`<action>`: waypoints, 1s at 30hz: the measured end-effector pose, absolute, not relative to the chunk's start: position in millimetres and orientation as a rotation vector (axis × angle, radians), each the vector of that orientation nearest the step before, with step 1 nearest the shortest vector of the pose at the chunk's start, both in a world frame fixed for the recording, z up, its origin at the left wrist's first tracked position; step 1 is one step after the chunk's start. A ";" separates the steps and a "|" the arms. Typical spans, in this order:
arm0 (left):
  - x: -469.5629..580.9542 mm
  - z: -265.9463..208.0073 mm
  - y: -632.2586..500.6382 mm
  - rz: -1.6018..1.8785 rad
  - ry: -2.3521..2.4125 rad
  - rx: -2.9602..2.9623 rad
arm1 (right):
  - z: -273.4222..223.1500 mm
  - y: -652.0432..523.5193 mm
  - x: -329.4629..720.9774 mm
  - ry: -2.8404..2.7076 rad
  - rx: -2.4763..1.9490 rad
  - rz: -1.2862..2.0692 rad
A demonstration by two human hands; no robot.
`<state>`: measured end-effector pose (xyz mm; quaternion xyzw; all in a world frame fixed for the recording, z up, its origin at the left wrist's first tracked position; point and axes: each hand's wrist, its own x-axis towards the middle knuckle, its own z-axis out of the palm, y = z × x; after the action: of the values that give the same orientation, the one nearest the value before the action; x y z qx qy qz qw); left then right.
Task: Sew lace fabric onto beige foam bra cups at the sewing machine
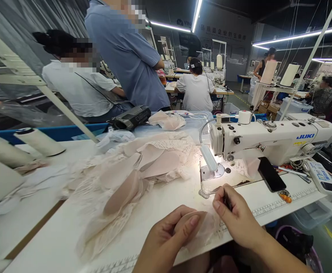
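Note:
My left hand (173, 235) is closed, thumb on top, on a beige bra cup (201, 227) with thin, sheer fabric along its side. To its right, my right hand (237, 212) is pinched around a small dark tool (227, 200), mostly hidden by the fingers, so its exact kind does not show. The sheer fabric reaches close to the right fingertips; whether they touch it is unclear. Both hands are over the front edge of the white sewing table (60, 235). Just beyond them stands a white JUKI sewing machine (268, 136), its small lamp (209, 158) lit.
A pile of beige lace bra pieces (143, 163) covers the table's middle. Right of the needle area lie a black phone (271, 174) and an orange-handled item (285, 196). Thread cones (39, 142) lie at left. Several people sit or stand beyond the table.

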<state>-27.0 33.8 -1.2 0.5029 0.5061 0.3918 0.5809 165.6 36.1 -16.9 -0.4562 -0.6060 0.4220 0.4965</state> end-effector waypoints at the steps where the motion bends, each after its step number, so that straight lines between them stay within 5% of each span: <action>1: -26.4 -0.8 33.7 0.920 1.177 1.179 | -14.5 33.7 164.8 -1.563 -1.089 0.939; 7: -22.6 0.9 31.6 0.940 1.163 1.197 | -9.2 29.3 156.0 -1.846 -1.042 0.626; 15: -22.3 6.0 30.7 0.970 1.182 1.188 | -17.3 36.4 161.9 -1.438 -1.136 1.034; 21: -20.2 4.2 31.0 0.914 1.081 1.177 | 1.7 23.2 164.8 -1.867 -0.929 0.932; 26: -35.3 -6.9 35.0 0.938 1.131 1.197 | -19.4 52.4 202.1 -1.864 -1.399 0.445; 30: -41.5 -16.6 41.2 1.005 1.131 1.117 | -20.8 51.0 204.7 -1.819 -1.297 0.546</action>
<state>-41.5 41.2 -16.6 0.4799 0.4858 0.4315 0.5895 204.7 51.0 -20.8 -0.5149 -0.7219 0.2167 0.4085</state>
